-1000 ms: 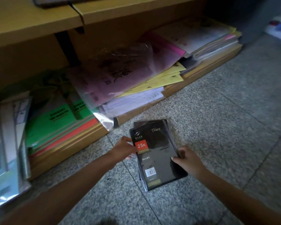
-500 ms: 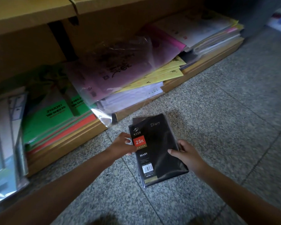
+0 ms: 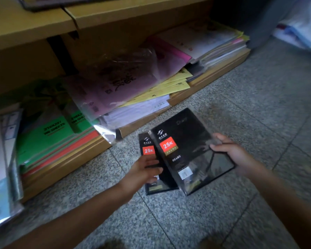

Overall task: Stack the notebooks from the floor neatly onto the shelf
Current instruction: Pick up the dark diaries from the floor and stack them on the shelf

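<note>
Since half a second ago, the upper black diary in clear wrap [image 3: 188,150] has slid right and tilted up, uncovering the orange 25K label of the lower black wrapped diary [image 3: 147,146]. I take the low wooden shelf [image 3: 65,166] as my landmark. A green paper pack [image 3: 48,133] lies on its left part and a pink plastic-wrapped pack [image 3: 115,87] on its middle. Just in front of the shelf, on the grey speckled stone floor [image 3: 258,105], I see the left hand [image 3: 145,169] resting with its fingers laid across the lower diary, which lies flat. Overlapping that one on its right, the upper diary is pinched at its right edge by the right hand [image 3: 235,155], thumb on top.
</note>
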`<state>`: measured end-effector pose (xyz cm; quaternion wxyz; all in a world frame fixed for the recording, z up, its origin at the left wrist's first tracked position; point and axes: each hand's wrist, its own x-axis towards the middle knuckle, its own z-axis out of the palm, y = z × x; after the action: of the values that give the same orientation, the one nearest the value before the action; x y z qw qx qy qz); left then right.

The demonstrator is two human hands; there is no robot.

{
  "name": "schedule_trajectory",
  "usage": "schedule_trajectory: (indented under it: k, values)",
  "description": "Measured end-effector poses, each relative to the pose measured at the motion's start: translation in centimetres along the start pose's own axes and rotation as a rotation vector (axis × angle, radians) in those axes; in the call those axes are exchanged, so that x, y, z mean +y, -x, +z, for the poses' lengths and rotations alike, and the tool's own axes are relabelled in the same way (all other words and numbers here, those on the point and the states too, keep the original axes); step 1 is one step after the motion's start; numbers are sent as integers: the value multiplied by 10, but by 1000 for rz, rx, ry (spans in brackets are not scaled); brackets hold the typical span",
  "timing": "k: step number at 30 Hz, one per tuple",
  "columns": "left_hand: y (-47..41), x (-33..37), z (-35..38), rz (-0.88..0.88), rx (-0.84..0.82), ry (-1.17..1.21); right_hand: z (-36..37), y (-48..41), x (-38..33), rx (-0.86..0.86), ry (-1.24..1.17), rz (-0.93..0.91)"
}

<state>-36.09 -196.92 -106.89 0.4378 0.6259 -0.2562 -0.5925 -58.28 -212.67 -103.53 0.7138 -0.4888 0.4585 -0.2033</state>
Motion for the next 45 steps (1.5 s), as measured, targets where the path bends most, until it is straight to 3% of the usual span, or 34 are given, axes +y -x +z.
schedule_trajectory:
  k: [8,13,20,25,28,32,39,41,43,45]
  values:
    - [33,66,37,315,-235,76,4,25,-68,-34,-209,-342]
    - [60,105,42,593,-108,130,47,35,-118,-198,-164,-463]
    - [112,180,3,926,152,167,122,54,-223,-201,270,-845]
    - [133,224,-37,1005,327,197,164,52,-253,-354,331,-719]
    - [141,239,-60,1003,360,229,191,43,-262,-404,120,-602]
    - [149,247,-81,1035,456,292,224,26,-286,-304,-78,-496]
    - [145,245,-103,999,507,-155,251,-10,-323,-158,37,-517]
    - [143,248,-105,1004,585,-238,253,-12,-317,-2,332,-646]
    - [141,251,-107,1013,659,-257,253,-10,-304,262,713,-919]
    - [139,253,-108,1029,720,-259,253,-6,-289,294,927,-1244]
